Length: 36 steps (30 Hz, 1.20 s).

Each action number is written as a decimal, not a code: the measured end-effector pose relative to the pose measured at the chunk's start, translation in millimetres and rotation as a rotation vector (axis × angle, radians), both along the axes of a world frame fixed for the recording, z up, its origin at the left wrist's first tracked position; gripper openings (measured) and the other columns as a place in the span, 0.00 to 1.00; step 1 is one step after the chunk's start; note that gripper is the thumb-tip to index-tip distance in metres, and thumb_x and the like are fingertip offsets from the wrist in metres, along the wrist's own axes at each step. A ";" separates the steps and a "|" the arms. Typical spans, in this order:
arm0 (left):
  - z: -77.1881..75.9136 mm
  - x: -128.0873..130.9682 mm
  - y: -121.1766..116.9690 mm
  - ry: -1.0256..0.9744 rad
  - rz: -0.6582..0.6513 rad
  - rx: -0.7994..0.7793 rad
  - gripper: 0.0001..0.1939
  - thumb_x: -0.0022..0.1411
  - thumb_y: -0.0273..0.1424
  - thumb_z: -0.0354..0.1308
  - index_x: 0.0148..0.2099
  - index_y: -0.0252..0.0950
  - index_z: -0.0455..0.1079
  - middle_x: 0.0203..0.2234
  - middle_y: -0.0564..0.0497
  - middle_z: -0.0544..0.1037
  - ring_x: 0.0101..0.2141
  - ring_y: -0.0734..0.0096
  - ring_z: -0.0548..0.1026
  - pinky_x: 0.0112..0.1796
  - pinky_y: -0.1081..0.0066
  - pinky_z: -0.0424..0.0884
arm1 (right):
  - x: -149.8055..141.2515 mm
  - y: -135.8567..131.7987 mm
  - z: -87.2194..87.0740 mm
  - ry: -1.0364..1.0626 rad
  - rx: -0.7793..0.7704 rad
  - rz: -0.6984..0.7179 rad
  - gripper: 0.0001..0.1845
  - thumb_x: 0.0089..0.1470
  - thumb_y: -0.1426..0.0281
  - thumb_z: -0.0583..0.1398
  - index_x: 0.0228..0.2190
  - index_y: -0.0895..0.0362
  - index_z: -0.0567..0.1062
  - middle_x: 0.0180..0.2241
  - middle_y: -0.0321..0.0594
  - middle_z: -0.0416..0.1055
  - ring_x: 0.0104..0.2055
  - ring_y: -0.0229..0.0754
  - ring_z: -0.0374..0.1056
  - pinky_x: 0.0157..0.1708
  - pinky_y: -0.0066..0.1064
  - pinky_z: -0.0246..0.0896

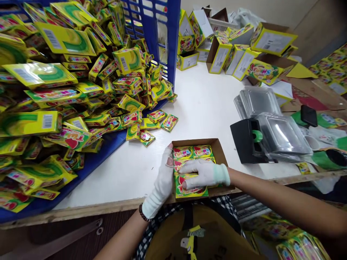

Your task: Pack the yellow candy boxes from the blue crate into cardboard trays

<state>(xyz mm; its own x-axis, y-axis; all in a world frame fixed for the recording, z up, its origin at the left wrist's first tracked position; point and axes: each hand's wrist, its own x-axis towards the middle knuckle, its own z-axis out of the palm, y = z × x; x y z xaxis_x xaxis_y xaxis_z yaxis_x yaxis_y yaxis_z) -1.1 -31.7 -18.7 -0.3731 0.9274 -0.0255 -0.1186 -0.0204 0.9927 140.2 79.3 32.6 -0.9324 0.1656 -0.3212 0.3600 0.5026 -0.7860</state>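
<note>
An open carton stands at the table's front edge, close to my body. Inside it lie several small yellow and green candy packs in rows, with bright lettering and red fruit pictures. My left hand, in a white glove with bare fingertips, holds the carton's left side. My right hand, gloved the same way, lies flat across the packs with its fingers stretched out to the left. It hides part of the packs and of the carton's right side.
A blue crate at the left spills a heap of candy packs onto the white table. Printed cartons stand at the back. To the right are clear plastic trays and a black tape dispenser.
</note>
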 end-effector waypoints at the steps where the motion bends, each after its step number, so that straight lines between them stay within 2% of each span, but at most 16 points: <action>1: -2.2 6.9 -3.0 -0.008 0.012 0.013 0.31 0.72 0.48 0.38 0.71 0.40 0.49 0.70 0.48 0.51 0.69 0.63 0.50 0.67 0.61 0.49 | 2.0 -6.2 -4.1 0.059 0.041 -0.017 0.23 0.58 0.51 0.59 0.39 0.57 0.80 0.40 0.42 0.76 0.41 0.45 0.70 0.44 0.32 0.62; 5: -7.8 24.1 -14.7 0.055 0.064 -0.008 0.31 0.72 0.47 0.39 0.71 0.41 0.47 0.71 0.50 0.47 0.70 0.62 0.44 0.68 0.61 0.44 | 5.9 -16.5 -15.1 0.235 0.135 0.014 0.24 0.65 0.54 0.52 0.38 0.59 0.79 0.38 0.45 0.75 0.41 0.44 0.69 0.47 0.34 0.62; 7: -9.1 19.2 -13.9 0.092 0.051 -0.017 0.31 0.72 0.46 0.37 0.72 0.40 0.47 0.71 0.48 0.49 0.69 0.62 0.47 0.68 0.59 0.46 | 1.8 -14.4 -18.2 0.220 0.235 0.073 0.25 0.65 0.54 0.51 0.39 0.60 0.78 0.36 0.46 0.74 0.40 0.45 0.68 0.46 0.36 0.62; 9: -7.6 0.4 -5.1 0.202 0.050 -0.011 0.30 0.72 0.45 0.37 0.70 0.38 0.49 0.69 0.44 0.54 0.67 0.60 0.54 0.66 0.57 0.52 | -4.1 -11.0 -18.9 0.134 0.351 0.127 0.26 0.64 0.52 0.51 0.38 0.60 0.78 0.35 0.47 0.73 0.38 0.47 0.67 0.43 0.38 0.62; 12: -0.1 -49.9 20.3 0.639 0.138 -0.088 0.24 0.70 0.41 0.44 0.61 0.35 0.63 0.60 0.41 0.67 0.61 0.57 0.63 0.62 0.55 0.58 | -9.5 -6.9 -14.2 0.009 0.418 0.192 0.28 0.64 0.51 0.50 0.38 0.61 0.77 0.36 0.49 0.72 0.37 0.48 0.67 0.40 0.39 0.62; 14: 5.0 -86.3 38.7 1.002 0.160 -0.257 0.18 0.66 0.38 0.50 0.53 0.35 0.70 0.53 0.39 0.71 0.56 0.52 0.66 0.58 0.51 0.61 | -9.5 -2.3 -6.9 -0.020 0.371 0.226 0.29 0.65 0.51 0.48 0.41 0.61 0.77 0.38 0.50 0.73 0.38 0.48 0.68 0.40 0.39 0.63; 16: 7.4 -113.2 52.1 1.289 0.138 -0.458 0.20 0.62 0.40 0.54 0.53 0.36 0.70 0.50 0.38 0.70 0.53 0.45 0.67 0.51 0.47 0.64 | -9.9 8.1 3.9 -0.003 0.264 0.247 0.29 0.65 0.51 0.47 0.45 0.59 0.76 0.40 0.49 0.74 0.39 0.47 0.69 0.41 0.37 0.64; 18: 7.5 -125.3 57.6 1.454 0.112 -0.599 0.24 0.61 0.43 0.55 0.57 0.38 0.67 0.50 0.36 0.68 0.51 0.42 0.66 0.47 0.47 0.65 | -15.6 27.7 15.9 0.059 0.144 0.217 0.26 0.66 0.54 0.48 0.48 0.58 0.75 0.43 0.45 0.75 0.42 0.44 0.70 0.43 0.34 0.64; 20: 8.1 -124.0 55.3 1.503 0.059 -0.615 0.26 0.60 0.44 0.55 0.58 0.39 0.65 0.48 0.37 0.68 0.49 0.44 0.66 0.46 0.50 0.65 | -30.3 56.6 23.7 0.141 0.133 0.116 0.22 0.67 0.59 0.48 0.48 0.58 0.74 0.43 0.42 0.76 0.43 0.41 0.71 0.44 0.31 0.64; 22: 11.5 -115.7 48.3 1.474 -0.047 -0.574 0.27 0.59 0.45 0.57 0.58 0.40 0.65 0.48 0.39 0.68 0.47 0.48 0.67 0.45 0.56 0.65 | -54.2 90.8 21.6 0.201 0.290 0.032 0.18 0.67 0.66 0.49 0.47 0.59 0.75 0.43 0.42 0.76 0.44 0.41 0.71 0.47 0.31 0.63; 23: 14.0 -111.4 44.4 1.447 -0.103 -0.564 0.28 0.57 0.46 0.59 0.57 0.40 0.65 0.48 0.40 0.68 0.46 0.50 0.68 0.43 0.58 0.66 | -68.6 107.6 16.3 0.214 0.418 0.036 0.16 0.65 0.71 0.50 0.46 0.60 0.75 0.44 0.44 0.75 0.46 0.43 0.70 0.49 0.33 0.62; 26: 20.5 -106.1 36.6 1.407 -0.183 -0.592 0.33 0.51 0.47 0.64 0.57 0.40 0.65 0.50 0.40 0.67 0.43 0.51 0.70 0.39 0.60 0.67 | -111.3 146.5 -9.5 0.087 0.740 0.199 0.19 0.59 0.78 0.53 0.49 0.60 0.74 0.51 0.50 0.71 0.49 0.48 0.67 0.49 0.38 0.61; 29: 17.5 -115.1 36.8 1.474 -0.211 -0.449 0.27 0.56 0.38 0.62 0.57 0.40 0.65 0.55 0.40 0.67 0.49 0.50 0.68 0.46 0.57 0.66 | -137.2 163.4 -32.4 -0.024 0.930 0.301 0.25 0.57 0.78 0.54 0.56 0.58 0.69 0.55 0.55 0.66 0.47 0.51 0.67 0.44 0.40 0.61; 32: 7.9 -126.7 39.7 1.490 -0.248 -0.291 0.18 0.60 0.30 0.57 0.53 0.39 0.67 0.49 0.43 0.72 0.50 0.54 0.68 0.50 0.57 0.64 | -141.1 168.3 -41.1 -0.039 0.968 0.286 0.28 0.57 0.73 0.57 0.59 0.58 0.66 0.53 0.57 0.66 0.46 0.53 0.67 0.42 0.41 0.60; 36: 6.6 -126.2 40.5 1.392 -0.140 -0.284 0.11 0.62 0.38 0.55 0.42 0.37 0.70 0.39 0.44 0.73 0.42 0.58 0.70 0.42 0.60 0.65 | -133.7 175.4 -39.5 0.009 0.928 0.261 0.33 0.50 0.68 0.63 0.58 0.60 0.67 0.56 0.56 0.63 0.50 0.56 0.66 0.46 0.40 0.61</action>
<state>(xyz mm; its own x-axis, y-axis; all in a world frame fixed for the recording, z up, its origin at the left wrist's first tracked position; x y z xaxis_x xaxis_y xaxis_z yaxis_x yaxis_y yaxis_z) -127.3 8.8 -12.1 -0.1552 0.9837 0.0912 0.9550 0.1258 0.2684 6.5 254.7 -6.9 -0.9776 0.1374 -0.1594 0.1451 0.9887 -0.0375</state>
